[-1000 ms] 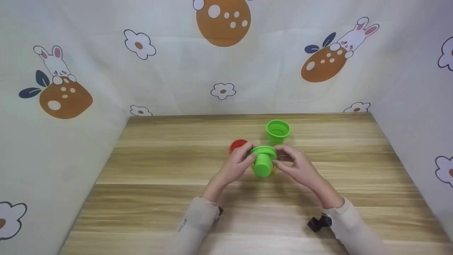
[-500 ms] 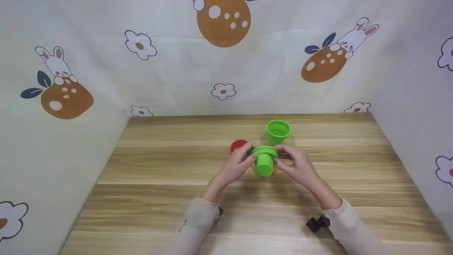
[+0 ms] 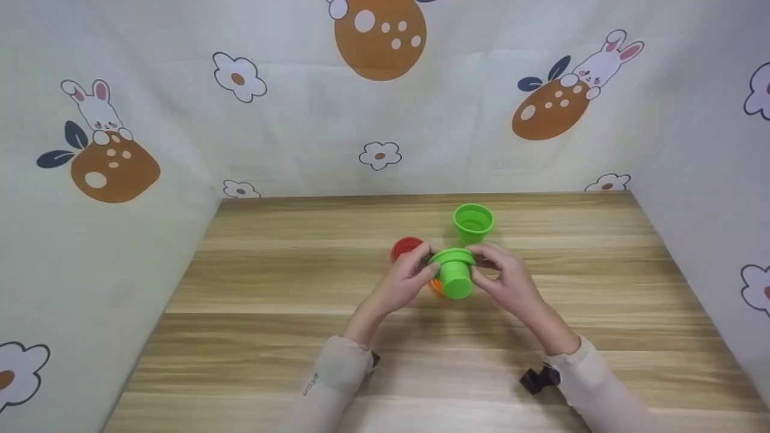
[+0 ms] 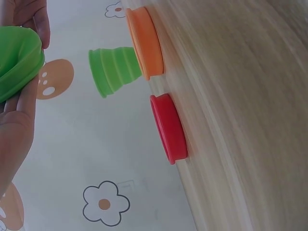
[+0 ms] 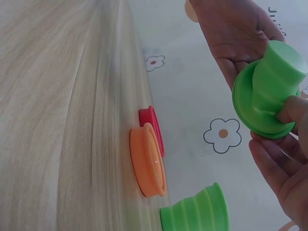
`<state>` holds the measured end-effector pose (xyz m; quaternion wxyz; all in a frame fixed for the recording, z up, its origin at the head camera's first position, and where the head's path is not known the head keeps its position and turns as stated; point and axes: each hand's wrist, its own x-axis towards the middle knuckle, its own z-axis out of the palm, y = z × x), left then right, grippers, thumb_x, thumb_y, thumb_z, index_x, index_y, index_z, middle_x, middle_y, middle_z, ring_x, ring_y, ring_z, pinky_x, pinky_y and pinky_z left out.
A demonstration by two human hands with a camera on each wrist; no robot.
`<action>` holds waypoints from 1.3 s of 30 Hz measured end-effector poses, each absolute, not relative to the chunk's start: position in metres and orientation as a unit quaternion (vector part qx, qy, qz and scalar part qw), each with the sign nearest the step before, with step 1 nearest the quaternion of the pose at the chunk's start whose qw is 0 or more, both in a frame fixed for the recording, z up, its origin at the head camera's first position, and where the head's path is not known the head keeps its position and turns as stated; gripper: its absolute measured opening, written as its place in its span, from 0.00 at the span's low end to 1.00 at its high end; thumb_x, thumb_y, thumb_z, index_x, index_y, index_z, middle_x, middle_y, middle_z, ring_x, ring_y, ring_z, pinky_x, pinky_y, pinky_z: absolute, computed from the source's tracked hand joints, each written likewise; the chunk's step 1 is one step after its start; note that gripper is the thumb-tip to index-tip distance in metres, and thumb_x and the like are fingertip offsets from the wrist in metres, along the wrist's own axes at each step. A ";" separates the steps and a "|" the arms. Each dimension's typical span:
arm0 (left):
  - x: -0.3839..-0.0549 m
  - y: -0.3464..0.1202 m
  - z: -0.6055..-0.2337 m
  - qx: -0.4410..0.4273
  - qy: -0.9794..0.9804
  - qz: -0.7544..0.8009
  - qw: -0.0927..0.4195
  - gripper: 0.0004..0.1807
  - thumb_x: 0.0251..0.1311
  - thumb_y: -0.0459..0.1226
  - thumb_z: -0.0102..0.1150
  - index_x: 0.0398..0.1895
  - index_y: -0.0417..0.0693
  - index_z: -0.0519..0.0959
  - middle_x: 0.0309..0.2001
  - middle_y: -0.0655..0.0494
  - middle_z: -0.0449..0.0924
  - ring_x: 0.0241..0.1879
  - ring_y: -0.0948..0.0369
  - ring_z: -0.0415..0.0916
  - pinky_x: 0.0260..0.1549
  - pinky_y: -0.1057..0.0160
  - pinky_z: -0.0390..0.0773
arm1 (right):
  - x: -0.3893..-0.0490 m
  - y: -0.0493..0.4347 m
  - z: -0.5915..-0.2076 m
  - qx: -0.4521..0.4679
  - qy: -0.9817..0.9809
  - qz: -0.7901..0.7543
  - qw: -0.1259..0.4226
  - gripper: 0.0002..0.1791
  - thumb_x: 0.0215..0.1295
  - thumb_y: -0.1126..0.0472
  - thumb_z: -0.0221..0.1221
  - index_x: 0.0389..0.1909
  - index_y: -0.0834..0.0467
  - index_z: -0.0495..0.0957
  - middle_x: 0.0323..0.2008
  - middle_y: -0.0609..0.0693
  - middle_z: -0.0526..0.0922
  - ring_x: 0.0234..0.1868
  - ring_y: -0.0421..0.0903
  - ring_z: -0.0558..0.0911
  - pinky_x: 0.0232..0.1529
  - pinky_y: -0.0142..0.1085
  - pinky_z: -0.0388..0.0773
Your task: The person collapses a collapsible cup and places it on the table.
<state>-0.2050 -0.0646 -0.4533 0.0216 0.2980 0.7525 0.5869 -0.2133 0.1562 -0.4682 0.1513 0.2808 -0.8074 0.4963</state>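
Both hands hold a green collapsible cup (image 3: 456,278) above the table, its narrow base tilted toward the head camera. Its wide part is folded into a rim, while the base section sticks out. My left hand (image 3: 404,278) grips the rim from the left. On the opposite side, my right hand (image 3: 510,281) pinches it, and in the right wrist view the thumb presses where the base section meets the folded rings. Below lies a flattened orange cup (image 4: 147,43), mostly hidden in the head view. A flattened red cup (image 3: 406,246) lies beyond the left hand.
Behind the hands a second green cup (image 3: 473,221) stands extended, mouth up, on the wooden table (image 3: 258,270). A printed cloth wall (image 3: 301,120) with rabbits and flowers closes off the back and sides.
The held green cup has shifted slightly right, and more of the orange cup shows at its left. The right thumb has moved in closer along the cup. The standing green and red cups stay put.
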 end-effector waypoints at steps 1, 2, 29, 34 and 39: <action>-0.205 -0.064 -0.453 0.296 0.753 0.587 0.025 0.10 0.69 0.30 0.46 0.49 0.33 0.72 0.43 0.44 0.76 0.44 0.64 0.72 0.48 0.69 0.75 | -0.213 0.156 -0.468 0.284 -0.807 0.494 0.155 0.16 0.58 0.76 0.64 0.47 0.65 0.82 0.43 0.54 0.86 0.45 0.34 0.83 0.48 0.27 0.84; -0.205 -0.064 -0.453 0.294 0.753 0.588 0.029 0.11 0.68 0.30 0.46 0.49 0.33 0.72 0.43 0.44 0.76 0.44 0.63 0.72 0.47 0.69 0.75 | -0.214 0.157 -0.469 0.287 -0.806 0.492 0.157 0.16 0.58 0.76 0.64 0.47 0.65 0.83 0.43 0.54 0.86 0.45 0.34 0.83 0.48 0.27 0.84; -0.204 -0.062 -0.450 0.274 0.766 0.581 0.014 0.12 0.73 0.33 0.47 0.50 0.32 0.75 0.39 0.42 0.80 0.36 0.67 0.73 0.40 0.68 0.77 | -0.217 0.167 -0.474 0.318 -0.773 0.548 0.027 0.18 0.63 0.72 0.63 0.54 0.64 0.77 0.49 0.52 0.84 0.53 0.39 0.82 0.59 0.36 0.81; -0.206 -0.061 -0.452 0.277 0.760 0.587 0.016 0.12 0.73 0.33 0.46 0.50 0.32 0.74 0.40 0.42 0.79 0.38 0.68 0.72 0.43 0.66 0.77 | -0.218 0.169 -0.476 0.332 -0.741 0.583 -0.015 0.17 0.62 0.75 0.60 0.51 0.70 0.72 0.45 0.40 0.83 0.50 0.34 0.81 0.57 0.27 0.78; -0.205 -0.062 -0.451 0.277 0.758 0.591 0.017 0.13 0.74 0.33 0.45 0.50 0.31 0.74 0.38 0.42 0.79 0.36 0.69 0.72 0.40 0.70 0.76 | -0.218 0.166 -0.477 0.336 -0.731 0.594 -0.008 0.16 0.61 0.78 0.60 0.49 0.72 0.71 0.43 0.34 0.83 0.49 0.31 0.81 0.56 0.25 0.77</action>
